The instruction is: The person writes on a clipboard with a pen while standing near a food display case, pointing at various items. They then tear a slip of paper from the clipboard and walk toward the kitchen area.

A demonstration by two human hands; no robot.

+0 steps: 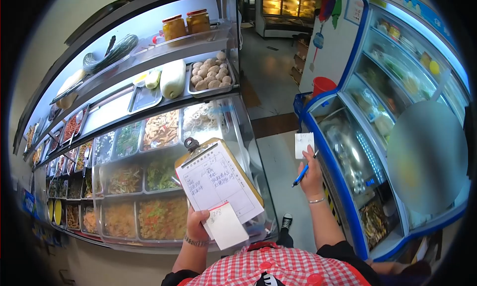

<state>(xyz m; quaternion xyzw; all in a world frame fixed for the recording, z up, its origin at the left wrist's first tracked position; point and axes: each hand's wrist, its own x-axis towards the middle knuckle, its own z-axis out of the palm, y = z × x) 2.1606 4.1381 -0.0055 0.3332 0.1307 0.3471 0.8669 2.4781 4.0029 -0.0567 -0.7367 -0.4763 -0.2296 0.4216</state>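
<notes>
My left hand [198, 225] is closed on the lower edge of a clipboard [256, 192], its thumb pressing down a small white notepad [227, 227]. Clipped to the board is a form [213, 179] with handwriting; the number 208 shows on both form and pad. Out to the right, my right hand [311, 176] grips a blue pen [300, 175] that points down and left. A small slip of paper [304, 145] with faint writing sits at those same fingertips, held upright.
On the left stands a display case with trays of cut food [160, 129], potatoes [211, 75], a winter melon [173, 80] and two jars [198, 21]. A blue-edged glass refrigerator [310, 122] lines the right, a red bucket [324, 85] beside it. An aisle [276, 62] runs between them.
</notes>
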